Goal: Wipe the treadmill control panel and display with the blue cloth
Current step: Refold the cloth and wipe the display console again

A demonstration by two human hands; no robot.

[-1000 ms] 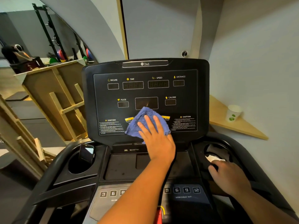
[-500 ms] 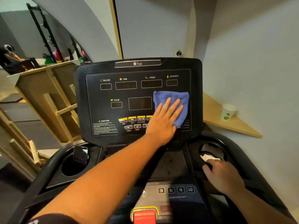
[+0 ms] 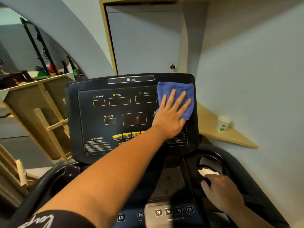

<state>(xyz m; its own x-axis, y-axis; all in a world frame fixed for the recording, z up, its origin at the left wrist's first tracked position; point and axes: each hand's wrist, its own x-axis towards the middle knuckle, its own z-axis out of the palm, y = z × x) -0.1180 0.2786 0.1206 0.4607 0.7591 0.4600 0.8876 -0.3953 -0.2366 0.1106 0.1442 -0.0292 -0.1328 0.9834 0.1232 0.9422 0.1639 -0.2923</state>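
Sliding up from the buttons, the left hand (image 3: 171, 119), fingers spread, presses the blue cloth (image 3: 176, 97) at the display's (image 3: 115, 122) two o'clock corner; coverage is advancing.

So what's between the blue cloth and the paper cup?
In the head view, only the console's black right edge, then bare wooden shelf and wall, between cloth and cup.

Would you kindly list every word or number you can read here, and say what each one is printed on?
"INCLINE", "TIME", "SPEED", "PULSE", "CAUTION": display panel.
"TheA": logo strip at the console's top.
"3", "6", "9", "12": right key row on the lower panel.
"12": lone key further left.
Caution small print and yellow button captions: too blurred.
Sleeve lettering: unreadable.
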